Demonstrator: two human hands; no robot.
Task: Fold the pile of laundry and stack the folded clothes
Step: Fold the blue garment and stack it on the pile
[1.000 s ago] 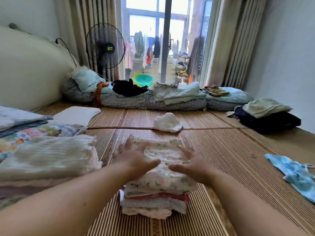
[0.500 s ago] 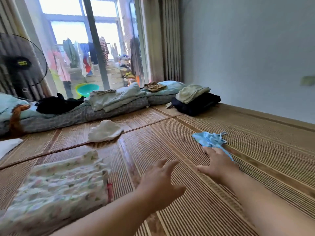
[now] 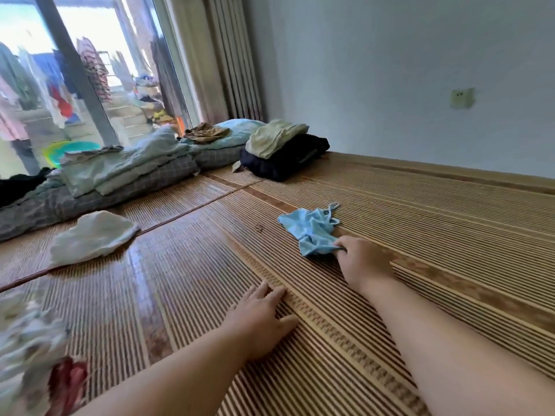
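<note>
A small light-blue garment (image 3: pixel 312 229) with thin straps lies crumpled on the bamboo mat (image 3: pixel 186 265) to the right of centre. My right hand (image 3: pixel 362 262) pinches its near edge between the fingers. My left hand (image 3: pixel 262 318) rests flat on the mat, fingers apart, holding nothing. The stack of folded clothes (image 3: pixel 27 349) shows blurred at the lower left edge, with a red layer in it. A white unfolded cloth (image 3: pixel 90 235) lies on the mat at the left.
A dark bundle topped with a pale green folded item (image 3: pixel 282 148) sits by the far wall. Folded bedding and quilts (image 3: pixel 120 172) line the window side. The grey wall runs along the right.
The view has swung right, away from the stack. My right hand reached the blue garment and closed on its edge. My left hand came down flat on the mat.
</note>
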